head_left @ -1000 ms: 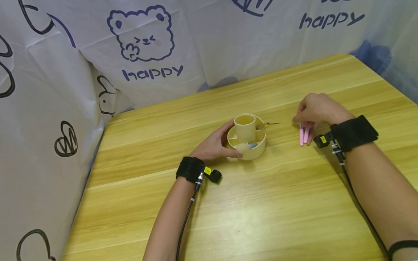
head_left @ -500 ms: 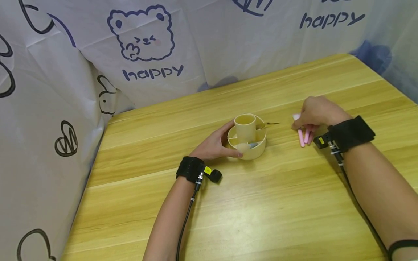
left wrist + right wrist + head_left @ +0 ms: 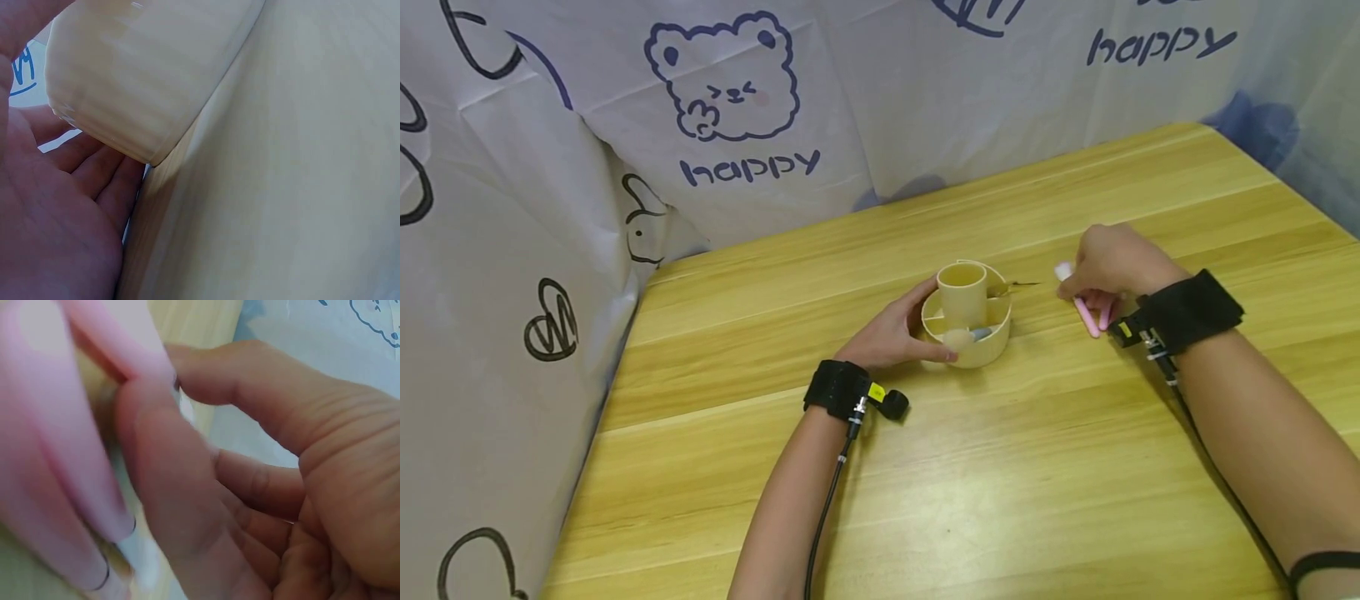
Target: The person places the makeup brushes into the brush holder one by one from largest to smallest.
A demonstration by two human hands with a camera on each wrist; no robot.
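Note:
A cream round organizer [image 3: 983,353] with a tall central cup and low compartments stands on the table. My left hand [image 3: 891,333] holds its left side, thumb along the front and fingers behind; the organizer's wall [image 3: 137,75] fills the upper left wrist view. A makeup brush head [image 3: 958,339] with a grey ferrule shows in the front compartment. To the right, my right hand [image 3: 1116,262] pinches a pink-handled makeup brush [image 3: 1086,317] between thumb and index finger, its pale tip pointing away. More pink handles [image 3: 44,425] lie beside it, partly hidden by the hand in the head view.
A thin dark item [image 3: 1024,284] juts out over the organizer's right rim. The wood-grain table [image 3: 1000,500] reaches back to a white printed cloth [image 3: 865,100]. Black cables run from both wrist cameras along the forearms.
My right hand has moved slightly left and nearer, turning the pinched brush so it angles away from the other pink handles. The left hand and organizer stay in place.

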